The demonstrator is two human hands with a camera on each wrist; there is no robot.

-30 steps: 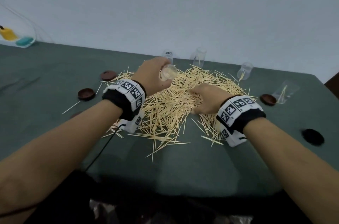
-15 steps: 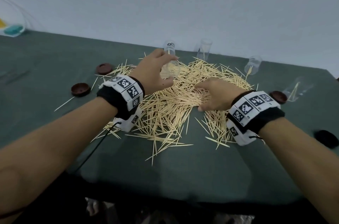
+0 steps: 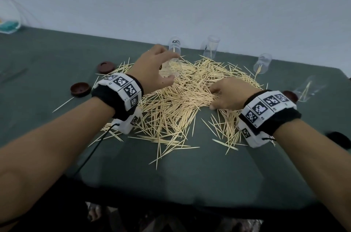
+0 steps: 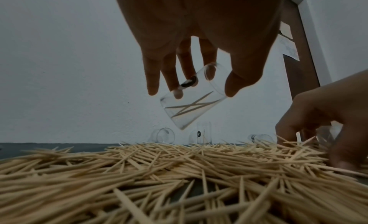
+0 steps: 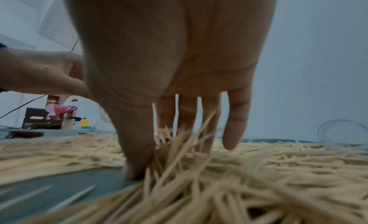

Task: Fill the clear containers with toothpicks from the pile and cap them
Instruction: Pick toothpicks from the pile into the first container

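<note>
Tilting a clear container [image 4: 192, 99] between thumb and fingertips above the toothpick pile [image 3: 182, 99], the left hand [image 3: 152, 69] waits while the right hand [image 3: 229, 93] pinches up a bundle, best aligned lengthwise before feeding the open mouth.

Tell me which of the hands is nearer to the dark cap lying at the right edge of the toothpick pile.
Right. The right hand digs into the toothpick pile beside that dark cap; the left hand is across the pile, holding a clear container.
</note>
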